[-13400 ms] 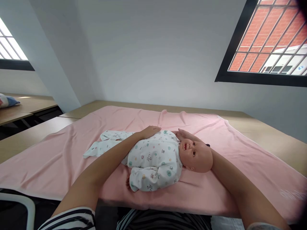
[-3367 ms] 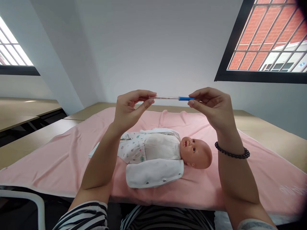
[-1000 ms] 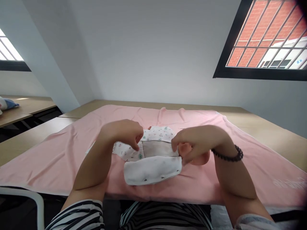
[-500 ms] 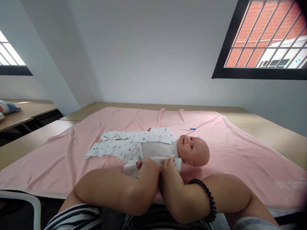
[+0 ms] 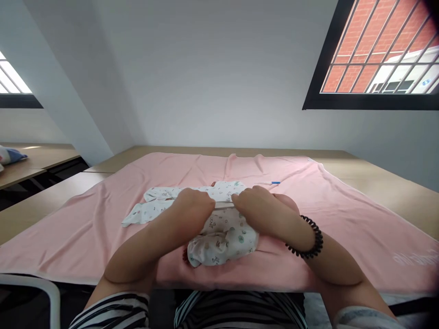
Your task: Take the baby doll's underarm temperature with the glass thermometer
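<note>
A baby doll lies on its back on a pink blanket, head toward the right. My right arm and hand hide most of its face. It wears white printed trousers and a white printed baby shirt that opens down the front. My left hand is closed on the shirt's near front edge, at the doll's waist. Nearer the neck, my right hand pinches the same edge. Between the hands the edge is stretched over the chest. The near sleeve lies bunched toward me.
A thin white stick with a blue end lies beyond the doll's head. The blanket covers most of a wooden table against the wall. A white metal bar stands at the lower left. Another table is on the left.
Both hands have moved up and away from me, from the doll's near side to over its chest. The shirt's near front, earlier folded back, now lies across the body, print side up.
</note>
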The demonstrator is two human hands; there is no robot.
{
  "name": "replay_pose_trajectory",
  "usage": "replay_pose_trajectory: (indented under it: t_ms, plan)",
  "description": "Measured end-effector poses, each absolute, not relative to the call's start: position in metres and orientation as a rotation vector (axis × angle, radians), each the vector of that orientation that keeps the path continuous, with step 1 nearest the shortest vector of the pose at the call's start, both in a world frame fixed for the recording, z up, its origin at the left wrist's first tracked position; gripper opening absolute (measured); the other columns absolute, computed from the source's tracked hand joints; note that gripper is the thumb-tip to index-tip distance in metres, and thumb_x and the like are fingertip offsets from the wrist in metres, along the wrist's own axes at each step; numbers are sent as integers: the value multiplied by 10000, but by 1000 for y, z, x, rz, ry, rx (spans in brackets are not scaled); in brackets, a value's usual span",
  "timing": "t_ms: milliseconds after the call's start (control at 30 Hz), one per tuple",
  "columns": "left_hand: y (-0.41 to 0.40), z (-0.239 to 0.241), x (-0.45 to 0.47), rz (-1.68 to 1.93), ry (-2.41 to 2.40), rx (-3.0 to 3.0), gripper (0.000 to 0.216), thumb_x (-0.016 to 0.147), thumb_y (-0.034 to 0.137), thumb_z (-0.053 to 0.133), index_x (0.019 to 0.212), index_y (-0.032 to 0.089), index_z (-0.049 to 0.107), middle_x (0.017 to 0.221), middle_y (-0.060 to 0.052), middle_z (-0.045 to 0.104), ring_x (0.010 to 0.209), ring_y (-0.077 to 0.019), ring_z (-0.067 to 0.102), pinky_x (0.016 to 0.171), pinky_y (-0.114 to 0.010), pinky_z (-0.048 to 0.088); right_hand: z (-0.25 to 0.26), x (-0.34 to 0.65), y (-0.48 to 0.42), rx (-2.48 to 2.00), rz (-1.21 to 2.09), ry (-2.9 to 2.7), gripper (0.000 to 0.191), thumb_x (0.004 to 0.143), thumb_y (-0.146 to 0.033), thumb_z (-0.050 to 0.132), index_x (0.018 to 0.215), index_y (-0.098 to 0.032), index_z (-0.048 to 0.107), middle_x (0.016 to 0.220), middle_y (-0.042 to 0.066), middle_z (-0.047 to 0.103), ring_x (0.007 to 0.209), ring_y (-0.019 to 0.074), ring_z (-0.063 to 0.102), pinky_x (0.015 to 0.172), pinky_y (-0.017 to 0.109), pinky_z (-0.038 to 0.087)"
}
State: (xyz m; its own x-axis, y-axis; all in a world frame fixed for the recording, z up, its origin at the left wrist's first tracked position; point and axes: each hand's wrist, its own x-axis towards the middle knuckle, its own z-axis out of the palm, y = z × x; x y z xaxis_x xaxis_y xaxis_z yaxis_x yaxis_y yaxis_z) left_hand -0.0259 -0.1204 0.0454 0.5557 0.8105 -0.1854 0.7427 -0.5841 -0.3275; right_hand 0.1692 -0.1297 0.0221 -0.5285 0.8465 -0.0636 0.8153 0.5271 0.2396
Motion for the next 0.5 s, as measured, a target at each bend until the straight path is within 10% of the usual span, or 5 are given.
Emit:
replay_pose_trajectory:
  t_ms: [267,500]
  plan:
    - [-57,52,-34,551,-1309,-2706,319,801,8,503,995,197,672,904,-57,697,731,-214,609,611,-301,378,35,185,-85,1398,167,2474,246,703,-5,544,627,-202,417,585,-31,333,514,106,249,525,297,207]
    - [3,6,5,-279,-672,-3400,128,926,173,489,932,169,617,955,-49,670,855,-179,584,738,-285,427,25,186,-70,1479,-37,2420,274,715,-27,570,622,-204,383,583,-42,318,489,93,234,509,289,194]
